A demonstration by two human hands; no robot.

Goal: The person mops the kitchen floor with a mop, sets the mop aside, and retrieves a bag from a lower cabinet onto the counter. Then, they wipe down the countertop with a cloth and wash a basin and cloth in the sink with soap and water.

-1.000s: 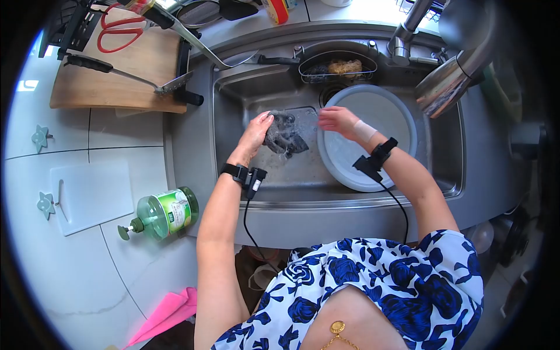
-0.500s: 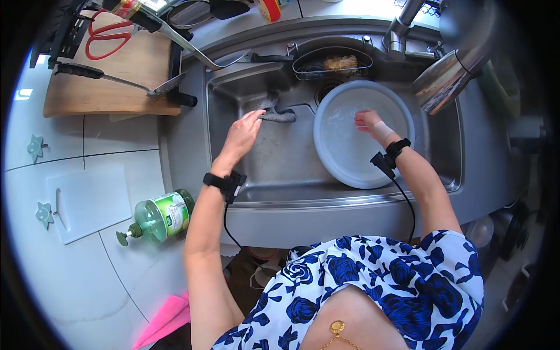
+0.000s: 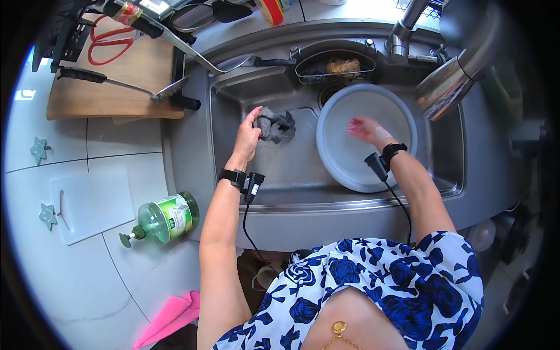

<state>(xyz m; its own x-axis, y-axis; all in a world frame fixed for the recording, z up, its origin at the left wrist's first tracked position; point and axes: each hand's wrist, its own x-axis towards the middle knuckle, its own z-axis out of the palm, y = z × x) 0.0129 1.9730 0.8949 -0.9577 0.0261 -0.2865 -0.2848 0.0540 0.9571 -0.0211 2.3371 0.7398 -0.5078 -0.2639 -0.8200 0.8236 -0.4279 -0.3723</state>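
My left hand [image 3: 249, 137] grips a wet-looking grey cloth [image 3: 274, 126] by its left edge, in the left part of the metal sink [image 3: 280, 169]. The cloth is bunched and hangs to the right of my fingers. My right hand [image 3: 363, 129] is over the inside of a pale grey-blue round basin [image 3: 344, 175], which stands in the right part of the sink. Its fingers are loosely stretched and slightly blurred, and nothing shows in them. A black strap with a cable is on each wrist.
A wire caddy [image 3: 335, 74] with scrubbers hangs at the sink's back wall. The faucet [image 3: 399, 38] rises behind the basin; a metal cylinder [image 3: 446, 84] leans in at right. Left lie a wooden board [image 3: 122, 64], spatula [image 3: 125, 83], scissors [image 3: 111, 49] and green soap bottle [image 3: 169, 219].
My left hand has turned and moved slightly right and down. The grey cloth is now bunched up and larger in view. My right hand has shifted a little left above the basin.
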